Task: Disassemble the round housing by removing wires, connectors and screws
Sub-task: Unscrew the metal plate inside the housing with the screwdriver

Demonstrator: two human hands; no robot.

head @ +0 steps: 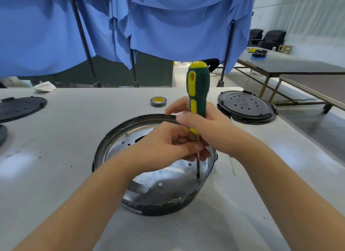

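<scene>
Green-and-yellow screwdriver (198, 93) upright in gripping right hand (203, 123), left hand (168, 144) pinching its shaft, tip (near the rim) inside round housing (115, 138), grey tabletop (65, 157).

Both hands (186, 138) and the screwdriver (198, 93) crowd the round housing (112, 138). Bare tabletop (65, 148) lies left; tape roll (158, 101) and black disc (245, 106) stand behind.

Blue cloth (168, 26) on dark poles, long tables (291, 64) right, black armchairs (270, 38) beyond
</scene>
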